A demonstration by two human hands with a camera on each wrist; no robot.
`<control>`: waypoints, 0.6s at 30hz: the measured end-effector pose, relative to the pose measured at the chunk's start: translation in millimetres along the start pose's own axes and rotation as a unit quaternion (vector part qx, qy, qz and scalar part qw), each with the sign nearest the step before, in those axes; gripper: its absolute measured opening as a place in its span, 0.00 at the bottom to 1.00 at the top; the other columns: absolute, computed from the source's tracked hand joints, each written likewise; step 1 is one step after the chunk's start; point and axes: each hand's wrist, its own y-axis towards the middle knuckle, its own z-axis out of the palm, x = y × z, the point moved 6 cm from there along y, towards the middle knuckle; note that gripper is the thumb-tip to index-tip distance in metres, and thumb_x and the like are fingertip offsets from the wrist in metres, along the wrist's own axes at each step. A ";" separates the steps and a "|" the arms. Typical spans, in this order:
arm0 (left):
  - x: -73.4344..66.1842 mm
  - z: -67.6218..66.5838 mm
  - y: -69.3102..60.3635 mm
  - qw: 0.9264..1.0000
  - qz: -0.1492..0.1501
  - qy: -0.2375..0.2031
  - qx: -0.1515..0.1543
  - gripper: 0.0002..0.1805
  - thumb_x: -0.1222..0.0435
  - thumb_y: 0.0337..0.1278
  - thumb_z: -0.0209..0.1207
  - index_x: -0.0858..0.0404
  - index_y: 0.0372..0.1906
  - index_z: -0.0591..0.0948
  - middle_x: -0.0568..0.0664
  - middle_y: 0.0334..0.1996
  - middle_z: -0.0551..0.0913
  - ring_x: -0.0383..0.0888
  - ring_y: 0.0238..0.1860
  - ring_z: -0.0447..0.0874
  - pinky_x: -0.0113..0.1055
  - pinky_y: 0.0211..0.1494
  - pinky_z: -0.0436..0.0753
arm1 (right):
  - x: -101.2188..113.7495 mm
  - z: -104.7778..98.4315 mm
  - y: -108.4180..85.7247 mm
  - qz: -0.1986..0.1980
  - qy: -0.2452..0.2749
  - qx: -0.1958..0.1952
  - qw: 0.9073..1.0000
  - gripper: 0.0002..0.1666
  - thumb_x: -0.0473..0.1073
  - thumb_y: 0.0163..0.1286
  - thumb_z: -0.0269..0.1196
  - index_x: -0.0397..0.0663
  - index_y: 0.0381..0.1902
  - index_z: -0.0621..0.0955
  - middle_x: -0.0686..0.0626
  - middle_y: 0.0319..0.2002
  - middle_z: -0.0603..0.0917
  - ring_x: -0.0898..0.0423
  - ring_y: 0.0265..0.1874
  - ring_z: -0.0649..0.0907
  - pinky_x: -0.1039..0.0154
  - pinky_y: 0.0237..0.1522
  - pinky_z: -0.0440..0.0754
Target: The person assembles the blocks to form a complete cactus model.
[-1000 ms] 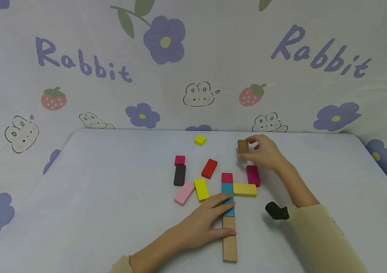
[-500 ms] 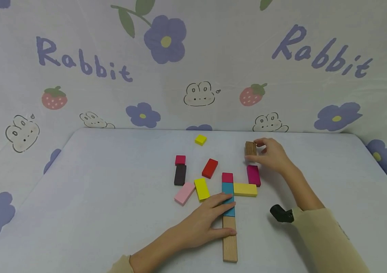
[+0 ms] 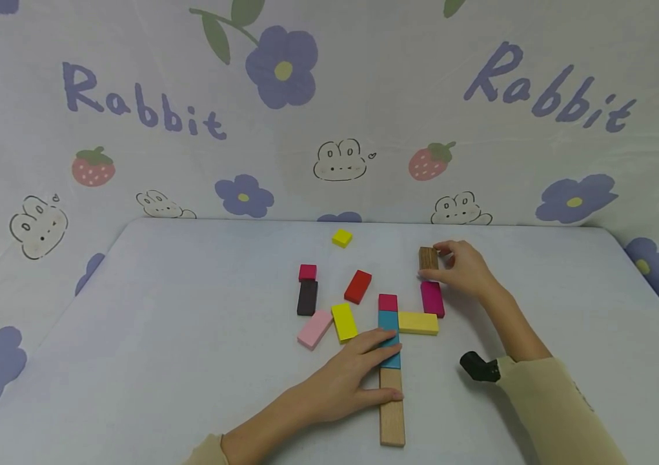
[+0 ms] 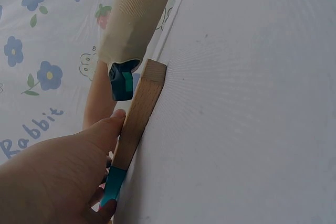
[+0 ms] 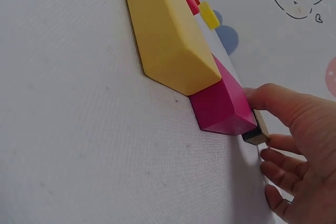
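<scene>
My right hand (image 3: 464,271) pinches a small brown wood-grain block (image 3: 428,258) between thumb and fingers, at the far end of a magenta block (image 3: 432,299). In the right wrist view the brown block (image 5: 255,134) is mostly hidden behind the magenta block (image 5: 223,103) and the thumb. My left hand (image 3: 337,381) rests with extended fingers on a blue block (image 3: 388,321) and its thumb on a plain wooden block (image 3: 392,423). These two lie end to end, with a small red-pink block (image 3: 387,302) at the far end. A pale yellow block (image 3: 418,323) joins the row to the magenta block.
Left of the row lie a yellow block (image 3: 344,322), a pink block (image 3: 314,330), a red block (image 3: 357,287) and a dark block (image 3: 307,298) touching a small red-pink block (image 3: 308,272). A small yellow block (image 3: 342,238) lies farther back. Printed cloth (image 3: 341,97) hangs behind the table (image 3: 131,361).
My right hand has carried the brown block rightward, then toward me, up to the magenta block's far end. The left hand has stayed in place on the row.
</scene>
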 end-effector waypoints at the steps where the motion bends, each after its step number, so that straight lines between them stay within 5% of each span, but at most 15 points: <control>1: 0.0 0.0 0.0 1.000 0.001 0.000 0.000 0.38 0.45 0.73 0.62 0.55 0.81 0.69 0.46 0.83 0.61 0.45 0.83 0.57 0.43 0.82 0.65 | -0.3 0.3 0.1 0.000 0.000 0.001 1.000 0.42 0.48 0.68 0.74 0.25 0.69 0.73 0.27 0.61 0.78 0.32 0.57 0.78 0.40 0.58 0.85; 18: 0.5 0.5 -0.3 1.000 0.001 -0.001 -0.001 0.38 0.45 0.73 0.62 0.55 0.81 0.68 0.45 0.83 0.61 0.45 0.83 0.56 0.43 0.82 0.65 | -7.6 0.9 -2.1 -0.001 0.018 -0.003 1.000 0.37 0.48 0.76 0.66 0.28 0.71 0.72 0.28 0.62 0.76 0.32 0.60 0.77 0.38 0.59 0.84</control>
